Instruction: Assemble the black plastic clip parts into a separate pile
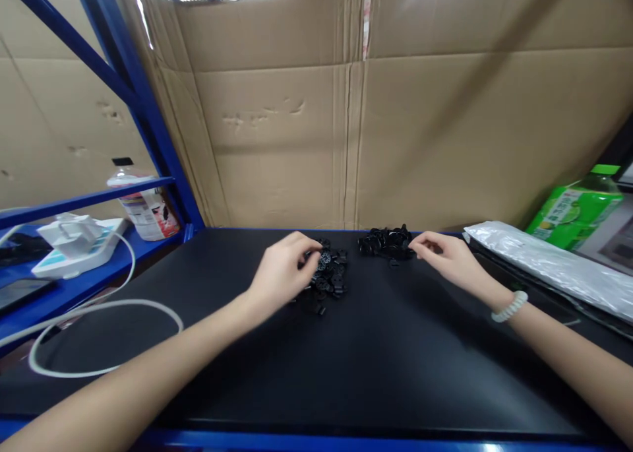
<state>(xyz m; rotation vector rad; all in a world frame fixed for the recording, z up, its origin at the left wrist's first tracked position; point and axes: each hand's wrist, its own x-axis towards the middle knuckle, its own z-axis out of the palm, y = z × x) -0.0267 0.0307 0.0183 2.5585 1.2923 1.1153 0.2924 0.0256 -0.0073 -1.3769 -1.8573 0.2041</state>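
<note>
Black parts (338,282) are lying heaped on the table (380,346), the curled left hand (285,267) hiding some; the right hand (449,259), also curled, is hanging beside another heap (383,242). Whether either is pinching a part, I cannot tell.

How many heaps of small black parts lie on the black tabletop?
2. One heap of small black parts is at the left hand, which partly covers it; the other heap is farther right, by the right hand's fingertips.
</note>
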